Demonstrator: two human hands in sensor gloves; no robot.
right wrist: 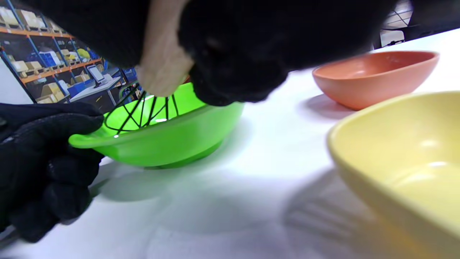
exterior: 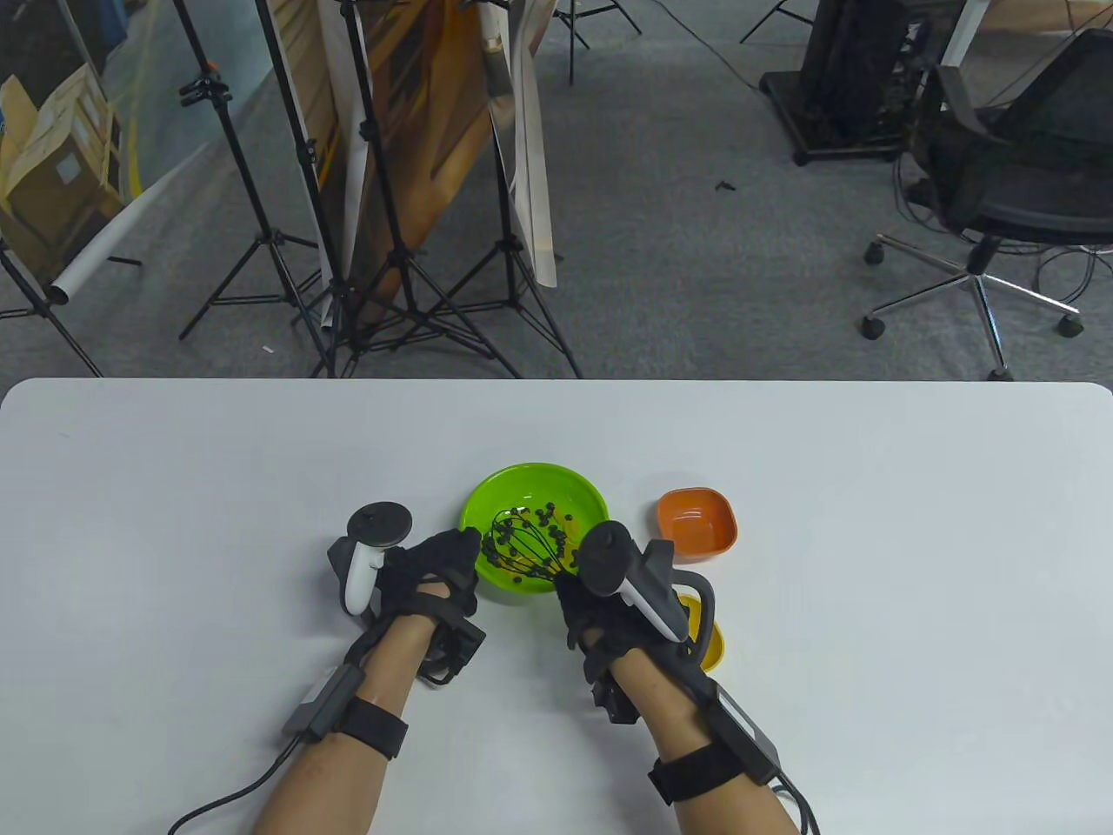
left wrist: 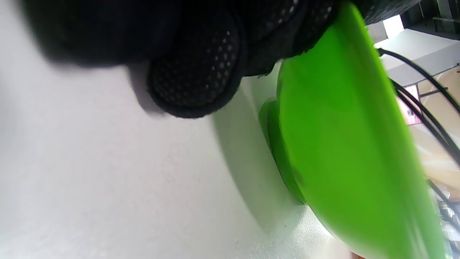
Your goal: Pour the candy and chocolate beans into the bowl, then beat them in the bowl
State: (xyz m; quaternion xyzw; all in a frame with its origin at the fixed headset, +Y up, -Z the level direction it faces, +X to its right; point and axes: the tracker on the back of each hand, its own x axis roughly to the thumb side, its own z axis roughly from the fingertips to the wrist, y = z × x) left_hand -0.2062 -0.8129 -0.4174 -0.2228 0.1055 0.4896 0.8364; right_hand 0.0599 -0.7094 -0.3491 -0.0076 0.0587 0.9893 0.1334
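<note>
A green bowl [exterior: 556, 487] stands mid-table with dark chocolate beans [exterior: 546, 515] and a few orange candies in it. My left hand [exterior: 439, 565] grips the bowl's near-left rim; in the right wrist view the bowl [right wrist: 172, 138] tilts slightly up under those gloved fingers [right wrist: 43, 144]. The left wrist view shows the bowl's outer wall [left wrist: 341, 144] close up beneath my fingers [left wrist: 196, 79]. My right hand [exterior: 591, 609] holds a black wire whisk [exterior: 526, 548] by its pale handle [right wrist: 161, 68], with the wires [right wrist: 143, 111] inside the bowl among the beans.
An empty orange bowl [exterior: 697, 520] sits right of the green one, and an empty yellow bowl [exterior: 709, 639] lies partly hidden under my right wrist; both show near in the right wrist view, orange bowl [right wrist: 373, 77], yellow bowl [right wrist: 406, 154]. The white table [exterior: 174, 522] ends at the far edge.
</note>
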